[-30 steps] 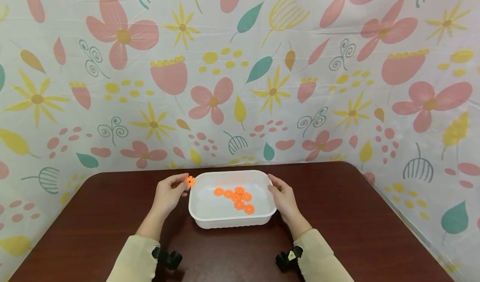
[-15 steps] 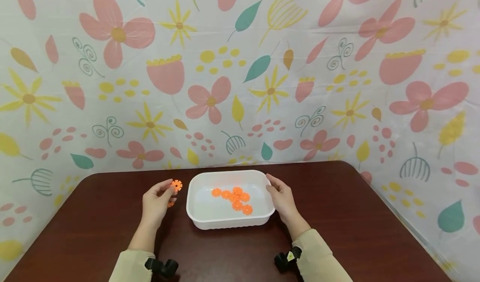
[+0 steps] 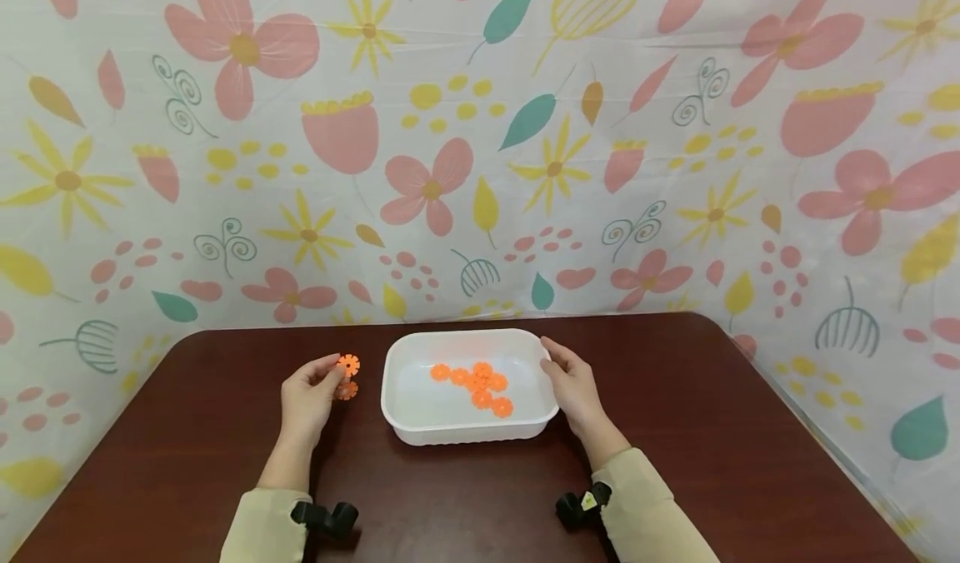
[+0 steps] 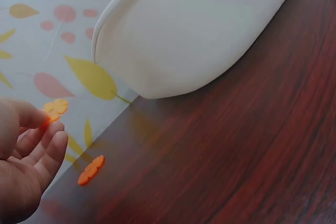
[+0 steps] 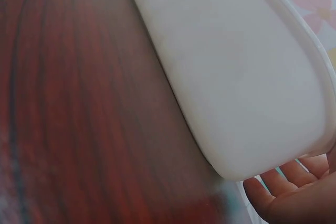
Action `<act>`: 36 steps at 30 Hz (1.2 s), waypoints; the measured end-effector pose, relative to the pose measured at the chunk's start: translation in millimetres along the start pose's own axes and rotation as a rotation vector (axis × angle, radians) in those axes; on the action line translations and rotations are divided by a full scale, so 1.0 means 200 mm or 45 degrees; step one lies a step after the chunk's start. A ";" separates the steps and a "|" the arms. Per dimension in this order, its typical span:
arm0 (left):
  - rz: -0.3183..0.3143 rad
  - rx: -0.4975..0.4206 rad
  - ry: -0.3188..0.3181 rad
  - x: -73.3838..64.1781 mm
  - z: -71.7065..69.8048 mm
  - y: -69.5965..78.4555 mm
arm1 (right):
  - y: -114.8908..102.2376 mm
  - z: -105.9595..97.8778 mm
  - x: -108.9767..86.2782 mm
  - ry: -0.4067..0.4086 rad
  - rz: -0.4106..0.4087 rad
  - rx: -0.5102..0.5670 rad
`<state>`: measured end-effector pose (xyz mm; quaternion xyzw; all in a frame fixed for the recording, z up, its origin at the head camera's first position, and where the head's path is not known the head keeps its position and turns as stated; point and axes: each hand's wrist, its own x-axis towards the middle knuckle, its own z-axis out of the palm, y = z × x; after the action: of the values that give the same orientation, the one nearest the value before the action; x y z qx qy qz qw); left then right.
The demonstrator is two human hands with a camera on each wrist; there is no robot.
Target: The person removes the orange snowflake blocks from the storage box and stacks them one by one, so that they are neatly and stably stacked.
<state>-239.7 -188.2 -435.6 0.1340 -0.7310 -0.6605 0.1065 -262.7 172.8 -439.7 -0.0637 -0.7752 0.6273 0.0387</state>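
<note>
Between thumb and fingers, my left hand (image 3: pixel 306 396) pinches an orange notched plastic disc (image 3: pixel 348 365), shaped like a flower. This hand is over the table, left of a white rectangular tub (image 3: pixel 471 435). A second orange disc (image 4: pixel 92 170) appears to lie on the table just below the hand, partly beside the fingers in the head view. Several more orange discs (image 3: pixel 482 377) lie in the tub, some overlapping. My right hand (image 3: pixel 576 390) grips the tub's right end, thumb at the rim; its fingers (image 5: pixel 278 182) show under the rim outside the wall.
The dark brown table (image 3: pixel 465 496) has a glossy wood-grain top. A flower-printed curtain (image 3: pixel 450 171) hangs behind its far edge. Black wrist cameras (image 3: pixel 326 519) are strapped over the pale sleeves (image 3: pixel 264 530).
My left hand has moved left, from the tub's left rim to over the table, still pinching the orange disc. A second disc has come into view beneath it. The right hand stays on the tub.
</note>
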 end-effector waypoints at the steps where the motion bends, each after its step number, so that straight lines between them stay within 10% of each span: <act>1: -0.009 0.004 0.001 0.00 0.00 0.00 | 0.00 0.00 0.00 -0.002 0.007 0.001; 36: -0.128 0.239 -0.059 0.02 -0.07 -0.06 | -0.01 0.00 0.00 -0.008 0.028 -0.008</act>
<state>-237.8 -204.5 -446.2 0.1646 -0.7842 -0.5967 0.0434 -263.4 172.3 -438.2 -0.0704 -0.7765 0.6255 0.0292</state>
